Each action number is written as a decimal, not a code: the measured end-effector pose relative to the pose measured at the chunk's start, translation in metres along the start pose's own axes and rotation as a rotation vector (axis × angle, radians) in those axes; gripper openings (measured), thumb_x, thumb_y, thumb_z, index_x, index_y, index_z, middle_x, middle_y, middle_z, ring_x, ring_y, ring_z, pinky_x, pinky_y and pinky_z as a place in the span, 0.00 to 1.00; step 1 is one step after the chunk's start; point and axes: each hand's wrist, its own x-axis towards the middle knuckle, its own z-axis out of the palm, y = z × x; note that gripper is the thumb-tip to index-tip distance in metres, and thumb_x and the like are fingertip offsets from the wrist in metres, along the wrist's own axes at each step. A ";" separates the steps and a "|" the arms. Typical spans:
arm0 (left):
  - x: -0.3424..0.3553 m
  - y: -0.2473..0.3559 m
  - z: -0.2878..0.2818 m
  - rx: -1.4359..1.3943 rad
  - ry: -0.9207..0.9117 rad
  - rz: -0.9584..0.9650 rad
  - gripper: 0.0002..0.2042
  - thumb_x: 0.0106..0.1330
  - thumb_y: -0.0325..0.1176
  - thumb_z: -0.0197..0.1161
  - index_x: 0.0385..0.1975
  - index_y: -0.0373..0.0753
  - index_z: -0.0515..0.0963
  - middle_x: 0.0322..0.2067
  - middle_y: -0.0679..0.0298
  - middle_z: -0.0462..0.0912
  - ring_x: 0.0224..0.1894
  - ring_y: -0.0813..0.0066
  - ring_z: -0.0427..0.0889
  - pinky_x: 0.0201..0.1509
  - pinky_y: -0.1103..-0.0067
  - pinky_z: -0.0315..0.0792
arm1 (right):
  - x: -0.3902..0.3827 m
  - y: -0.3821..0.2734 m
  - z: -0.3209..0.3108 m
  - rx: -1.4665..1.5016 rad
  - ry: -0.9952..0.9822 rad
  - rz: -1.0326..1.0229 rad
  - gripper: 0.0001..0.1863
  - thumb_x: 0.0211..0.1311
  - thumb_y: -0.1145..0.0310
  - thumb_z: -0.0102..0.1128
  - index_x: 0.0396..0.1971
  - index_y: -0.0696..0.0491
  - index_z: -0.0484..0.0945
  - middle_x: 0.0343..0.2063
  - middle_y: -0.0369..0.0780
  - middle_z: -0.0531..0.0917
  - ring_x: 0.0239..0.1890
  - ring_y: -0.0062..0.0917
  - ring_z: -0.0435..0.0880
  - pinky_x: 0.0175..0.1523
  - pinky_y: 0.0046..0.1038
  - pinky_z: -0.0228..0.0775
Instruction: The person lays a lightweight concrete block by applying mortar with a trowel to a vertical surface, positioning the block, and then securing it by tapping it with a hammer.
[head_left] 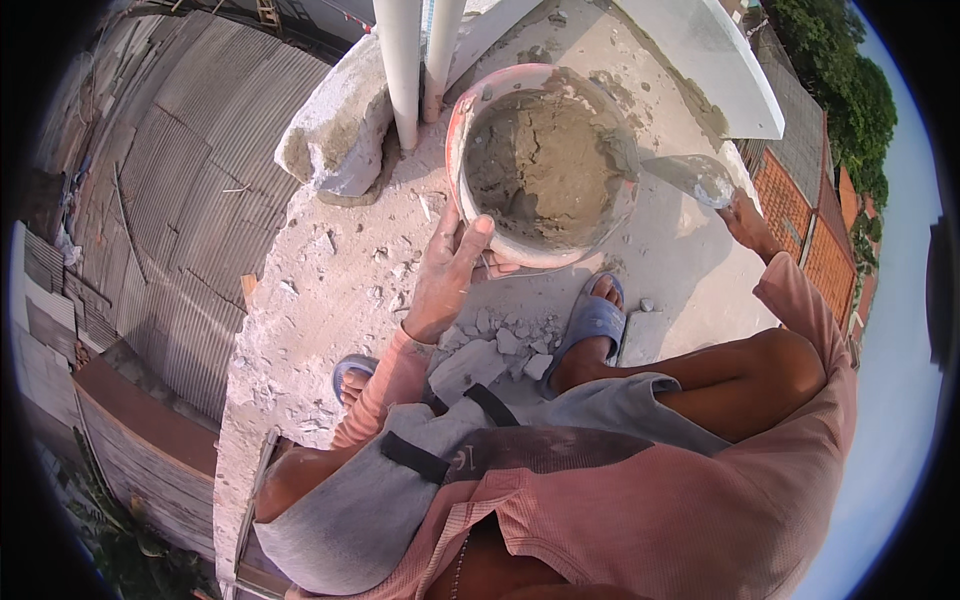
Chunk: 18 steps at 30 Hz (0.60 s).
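Observation:
A round bucket (612,232), its reddish rim smeared with cement, stands tilted on the ledge in front of me. Thick grey-brown mortar (560,165) lies inside, cracked and lumpy on top. My left hand (448,275) grips the bucket's near left side, thumb up against the outside and fingers partly hidden beneath it. To the right of the bucket, my right hand (745,222) is closed on a trowel (685,172). Its blade is coated with mortar and points left, the tip close to the bucket's right side. The trowel's handle is mostly hidden in my fingers.
Broken rubble (475,362) lies between my sandalled feet on the concrete ledge (300,350). White pipes (398,75) rise beside a rough concrete lump (345,140) at the far left. A white slab (715,70) stands far right. Beyond the ledge's left edge, corrugated roofs (200,130) lie below.

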 end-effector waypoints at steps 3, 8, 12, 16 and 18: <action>-0.006 -0.001 -0.008 -0.018 0.023 0.005 0.33 0.78 0.46 0.56 0.76 0.41 0.52 0.51 0.59 0.79 0.45 0.71 0.85 0.50 0.75 0.84 | -0.012 -0.050 -0.019 0.245 0.015 0.251 0.14 0.67 0.65 0.57 0.44 0.61 0.74 0.36 0.46 0.76 0.39 0.34 0.74 0.49 0.35 0.68; -0.038 -0.022 -0.056 0.170 0.284 0.143 0.28 0.80 0.47 0.54 0.70 0.33 0.63 0.39 0.62 0.82 0.45 0.70 0.86 0.52 0.75 0.80 | 0.005 -0.108 -0.049 0.115 0.524 0.052 0.12 0.63 0.63 0.56 0.30 0.57 0.75 0.24 0.35 0.72 0.30 0.23 0.71 0.38 0.29 0.62; -0.047 0.012 -0.096 0.250 0.647 0.519 0.27 0.81 0.48 0.48 0.69 0.33 0.66 0.45 0.57 0.82 0.51 0.65 0.84 0.58 0.70 0.78 | 0.025 -0.124 -0.065 0.317 0.427 0.115 0.10 0.64 0.63 0.55 0.30 0.55 0.74 0.23 0.32 0.69 0.24 0.16 0.64 0.32 0.22 0.55; -0.026 0.052 -0.080 0.400 0.670 0.710 0.33 0.82 0.54 0.38 0.72 0.31 0.61 0.64 0.47 0.70 0.69 0.56 0.69 0.74 0.62 0.62 | 0.040 -0.194 -0.097 0.750 0.256 0.000 0.09 0.65 0.63 0.55 0.35 0.53 0.74 0.23 0.27 0.66 0.25 0.10 0.59 0.30 0.17 0.48; -0.018 0.050 -0.105 0.404 0.487 0.680 0.37 0.80 0.59 0.33 0.74 0.31 0.56 0.71 0.47 0.62 0.74 0.52 0.61 0.79 0.60 0.53 | 0.045 -0.226 -0.096 0.748 0.226 -0.015 0.09 0.65 0.62 0.56 0.34 0.53 0.74 0.23 0.27 0.66 0.25 0.10 0.59 0.29 0.17 0.48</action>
